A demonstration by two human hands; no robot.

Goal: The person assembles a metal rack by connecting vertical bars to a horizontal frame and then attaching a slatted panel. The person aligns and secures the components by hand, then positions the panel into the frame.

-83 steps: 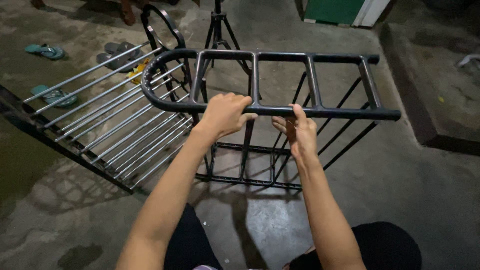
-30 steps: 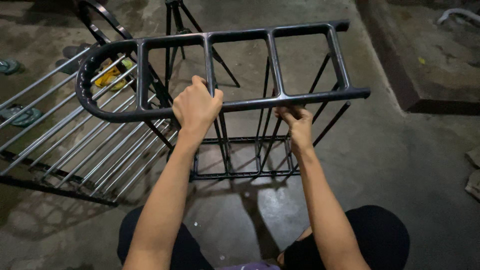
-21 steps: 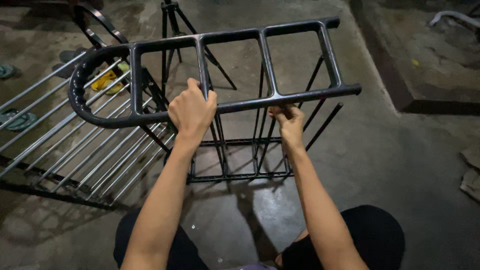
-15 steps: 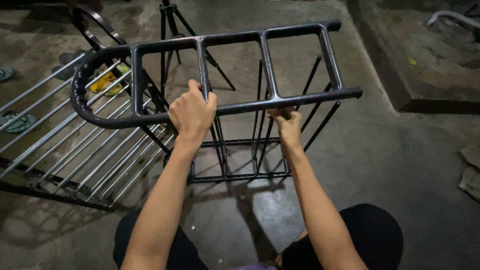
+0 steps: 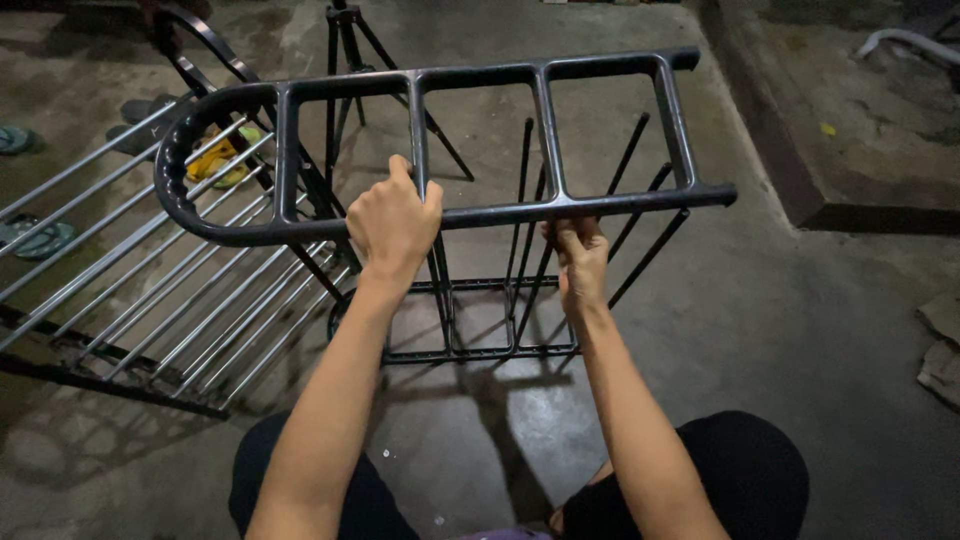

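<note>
Both hands clasp a black ladder-shaped metal frame (image 5: pixel 480 140) held above the concrete floor (image 5: pixel 780 330): left hand (image 5: pixel 393 222) wrapped over its near rail, right hand (image 5: pixel 578 252) gripping from beneath.

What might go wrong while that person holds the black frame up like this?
The black ladder-shaped metal frame is gripped only along its near rail by the left hand and right hand, so it may tip. The thin black upright rods below could snag it or poke a wrist.
</note>
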